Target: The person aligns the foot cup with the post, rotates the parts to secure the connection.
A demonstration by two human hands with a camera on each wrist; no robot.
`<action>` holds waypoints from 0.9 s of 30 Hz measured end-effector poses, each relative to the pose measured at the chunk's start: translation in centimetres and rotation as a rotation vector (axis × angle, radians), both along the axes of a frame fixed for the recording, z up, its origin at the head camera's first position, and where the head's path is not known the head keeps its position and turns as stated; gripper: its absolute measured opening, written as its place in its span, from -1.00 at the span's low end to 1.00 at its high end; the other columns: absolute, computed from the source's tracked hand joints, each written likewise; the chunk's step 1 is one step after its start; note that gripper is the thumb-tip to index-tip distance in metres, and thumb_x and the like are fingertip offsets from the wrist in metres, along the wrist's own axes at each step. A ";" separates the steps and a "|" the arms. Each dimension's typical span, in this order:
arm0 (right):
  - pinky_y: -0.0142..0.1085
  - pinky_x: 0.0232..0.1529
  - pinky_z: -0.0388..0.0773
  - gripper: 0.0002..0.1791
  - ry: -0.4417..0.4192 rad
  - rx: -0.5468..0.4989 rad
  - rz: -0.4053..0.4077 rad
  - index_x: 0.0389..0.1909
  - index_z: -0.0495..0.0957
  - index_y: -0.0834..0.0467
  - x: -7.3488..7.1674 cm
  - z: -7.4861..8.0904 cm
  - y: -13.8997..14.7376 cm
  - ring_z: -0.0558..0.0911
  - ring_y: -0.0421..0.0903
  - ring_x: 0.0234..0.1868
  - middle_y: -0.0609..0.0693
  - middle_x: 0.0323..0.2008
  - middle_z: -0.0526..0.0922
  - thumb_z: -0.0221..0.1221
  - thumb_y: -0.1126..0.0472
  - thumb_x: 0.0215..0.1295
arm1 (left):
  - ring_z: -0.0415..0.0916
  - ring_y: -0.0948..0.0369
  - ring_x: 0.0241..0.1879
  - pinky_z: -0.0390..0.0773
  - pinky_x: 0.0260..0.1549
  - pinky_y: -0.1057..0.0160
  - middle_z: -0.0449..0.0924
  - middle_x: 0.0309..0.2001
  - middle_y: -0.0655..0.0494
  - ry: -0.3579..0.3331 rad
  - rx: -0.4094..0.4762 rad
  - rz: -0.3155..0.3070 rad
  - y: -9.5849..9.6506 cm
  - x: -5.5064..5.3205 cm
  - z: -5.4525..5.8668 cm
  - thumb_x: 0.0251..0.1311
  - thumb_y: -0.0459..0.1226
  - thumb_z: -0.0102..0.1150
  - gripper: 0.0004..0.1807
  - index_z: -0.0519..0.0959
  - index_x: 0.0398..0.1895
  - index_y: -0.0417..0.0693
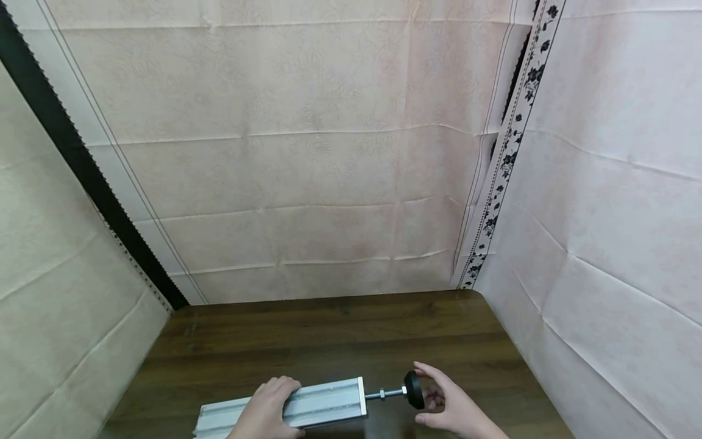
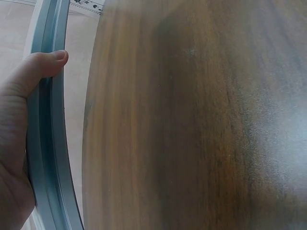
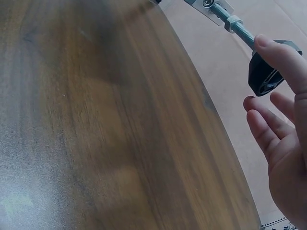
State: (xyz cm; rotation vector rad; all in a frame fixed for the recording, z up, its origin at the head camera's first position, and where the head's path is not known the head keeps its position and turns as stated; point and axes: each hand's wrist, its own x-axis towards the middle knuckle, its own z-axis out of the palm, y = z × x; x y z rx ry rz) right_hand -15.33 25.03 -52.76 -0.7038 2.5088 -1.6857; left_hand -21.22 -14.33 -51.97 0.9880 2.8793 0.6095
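Note:
My left hand (image 1: 269, 407) grips an aluminium extrusion profile (image 1: 329, 402), which is also visible in the left wrist view, where the thumb (image 2: 59, 55) lies over its grooved side. From the profile's end plate sticks out a threaded rod with a nut (image 1: 382, 394). On the rod's far end sits a black round levelling foot (image 1: 414, 390). My right hand (image 1: 446, 405) is spread around that foot, fingers bent loosely. In the right wrist view one digit overlaps the rim of the foot (image 3: 261, 74), while the other fingertips stand apart from it.
Beneath the hands lies a brown wood-grain table (image 1: 329, 329) with a rounded far right corner. Pale creased cloth (image 1: 329, 171) hangs behind it, with more cloth on the left and right sides. A black strip (image 1: 88, 158) runs along the left seam.

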 end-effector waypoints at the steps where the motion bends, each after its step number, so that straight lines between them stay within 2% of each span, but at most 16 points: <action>1: -0.33 -0.26 0.51 -0.11 0.011 0.002 0.002 0.38 0.08 0.16 0.0 -0.1 0.0 0.57 -0.18 -0.21 0.28 0.18 0.28 0.35 0.26 0.05 | 0.41 0.11 -0.12 0.40 -0.17 -0.02 0.49 -0.11 0.12 0.000 -0.001 0.000 0.0 0.0 0.0 -0.28 0.09 0.46 -0.24 0.50 0.00 -0.16; 4: -0.32 -0.24 0.51 -0.10 0.034 0.003 0.011 0.39 0.08 0.13 -0.1 -0.2 0.0 0.57 -0.18 -0.16 0.24 0.18 0.29 0.36 0.22 0.05 | 0.41 0.11 -0.12 0.40 -0.17 -0.02 0.49 -0.11 0.12 -0.004 -0.003 0.002 0.0 0.0 -0.1 -0.28 0.09 0.46 -0.24 0.50 -0.01 -0.15; 14: -0.26 -0.20 0.52 -0.11 0.035 -0.013 0.057 0.37 0.08 0.20 -0.1 0.0 -0.3 0.57 -0.13 -0.08 0.44 0.21 0.21 0.35 0.18 0.07 | 0.40 0.10 -0.11 0.39 -0.17 -0.02 0.48 -0.10 0.11 -0.016 -0.010 -0.003 0.0 -0.1 -0.1 -0.27 0.10 0.45 -0.24 0.49 0.00 -0.14; 27: -0.28 -0.24 0.54 -0.21 0.035 -0.022 0.056 0.31 0.18 0.18 -0.2 -0.1 -0.3 0.58 -0.16 -0.13 0.36 0.11 0.31 0.34 0.19 0.08 | 0.40 0.10 -0.11 0.39 -0.17 -0.04 0.48 -0.10 0.12 -0.025 -0.016 -0.006 0.0 -0.1 -0.1 -0.26 0.10 0.45 -0.24 0.49 0.01 -0.15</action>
